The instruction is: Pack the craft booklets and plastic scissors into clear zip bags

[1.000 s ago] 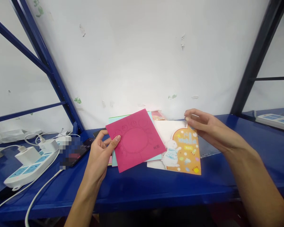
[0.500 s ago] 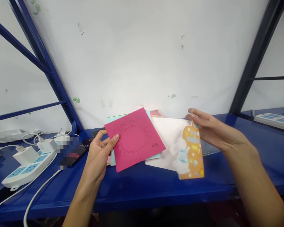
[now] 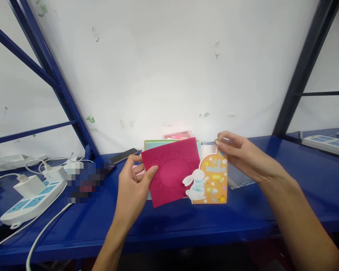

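Note:
My left hand (image 3: 134, 184) pinches the left edge of a magenta paper sheet (image 3: 172, 173), thumb in front and fingers behind. A crab-like line drawing is on the sheet, which is tilted towards me. Between thumb and fingertips, my right hand (image 3: 241, 152) grips the top corner of an orange card (image 3: 216, 188) with a white rabbit in a striped top. The card's rabbit side overlaps the right edge of the magenta sheet. Behind them, light blue and other coloured sheets (image 3: 169, 143) are partly hidden.
A pink packet (image 3: 178, 135) lies against the wall. At right, a clear plastic sleeve (image 3: 240, 180) rests on the blue table (image 3: 200, 224). A dark phone (image 3: 123, 156), a blurred-out device, and a power strip (image 3: 31, 203) with plugs and cables are at left. Blue posts frame both sides.
The magenta sheet has moved right with my left hand. My right hand has brought the rabbit card left, over the sheet's edge. The white sheet between them is now mostly hidden.

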`<action>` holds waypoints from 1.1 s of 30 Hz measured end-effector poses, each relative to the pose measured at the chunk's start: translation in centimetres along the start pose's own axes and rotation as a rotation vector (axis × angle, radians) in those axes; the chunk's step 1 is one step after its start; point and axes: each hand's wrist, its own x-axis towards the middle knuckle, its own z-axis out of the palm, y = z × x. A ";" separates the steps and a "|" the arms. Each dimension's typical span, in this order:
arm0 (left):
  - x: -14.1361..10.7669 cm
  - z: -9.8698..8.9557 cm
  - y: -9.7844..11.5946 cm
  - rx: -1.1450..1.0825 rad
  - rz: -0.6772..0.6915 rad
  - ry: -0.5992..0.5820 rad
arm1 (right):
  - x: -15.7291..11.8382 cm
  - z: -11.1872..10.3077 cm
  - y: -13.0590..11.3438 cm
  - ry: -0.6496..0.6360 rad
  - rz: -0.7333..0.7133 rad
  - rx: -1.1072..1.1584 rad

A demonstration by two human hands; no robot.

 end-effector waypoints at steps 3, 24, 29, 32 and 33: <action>-0.6 1.2 -0.4 -0.006 0.006 -0.008 | 0.1 0.5 0.3 0.008 -0.079 -0.036; -1.3 3.5 -2.8 0.301 0.009 -0.125 | -0.7 -1.4 -0.5 -0.341 0.177 -0.384; -2.1 4.5 -2.6 0.264 0.105 -0.001 | -1.1 -1.0 -1.1 -0.288 0.132 -0.412; -2.8 5.5 -2.6 0.025 0.022 -0.042 | -1.5 -0.8 -1.5 -0.288 0.057 -0.477; -3.0 5.7 -2.6 0.000 0.008 -0.049 | -1.6 -0.7 -1.5 -0.296 0.031 -0.513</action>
